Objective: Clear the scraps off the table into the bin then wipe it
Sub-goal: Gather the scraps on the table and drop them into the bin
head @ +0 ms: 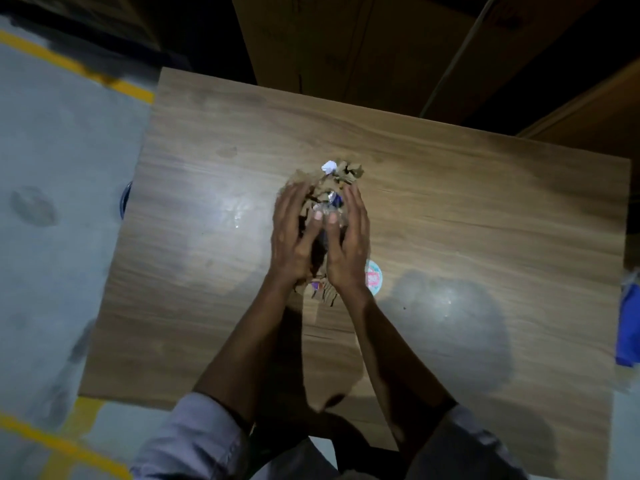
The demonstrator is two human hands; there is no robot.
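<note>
Scraps (343, 174) bunched between left hand (294, 237) and right hand (349, 237) — touching.

Got both hands on the scrap pile (343, 176) at the moment, one per side. My left hand (294, 237) is pressed against the pile's left flank and my right hand (348, 240) against its right. Palms face in, fingers mostly straight and pointing toward the pile's far end. The thumbs (318, 221) lie over the top of the pile, tips almost meeting. Wrists sit close together at the pile's near end. The forearms (249, 348) are bare and spread back from it in a V, with the sleeves (194, 438) bunched at the elbows.
</note>
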